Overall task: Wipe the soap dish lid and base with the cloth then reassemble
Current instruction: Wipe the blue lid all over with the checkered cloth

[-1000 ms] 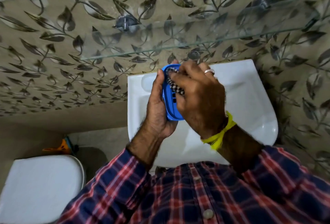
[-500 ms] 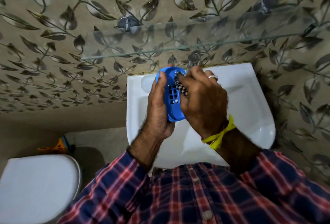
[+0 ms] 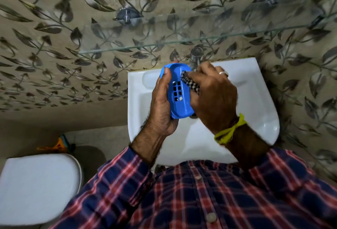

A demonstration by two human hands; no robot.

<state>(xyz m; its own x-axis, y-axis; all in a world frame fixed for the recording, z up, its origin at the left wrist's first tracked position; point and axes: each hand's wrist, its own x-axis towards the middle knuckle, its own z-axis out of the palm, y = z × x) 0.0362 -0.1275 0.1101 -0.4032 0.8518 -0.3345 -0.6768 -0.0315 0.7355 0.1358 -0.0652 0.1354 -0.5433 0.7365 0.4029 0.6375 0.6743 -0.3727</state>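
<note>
My left hand (image 3: 162,104) is closed around the blue soap dish base (image 3: 179,92), thumb along its left rim, holding it on edge just above the middle of the frame, over the white sink (image 3: 259,101). Its slotted inside faces right. My right hand (image 3: 213,97) is clenched on the black-and-white checked cloth (image 3: 191,84), pressing it against the dish's inner face beside the slots. The tap (image 3: 196,57) stands just above my knuckles, under the glass shelf (image 3: 182,41).
</note>
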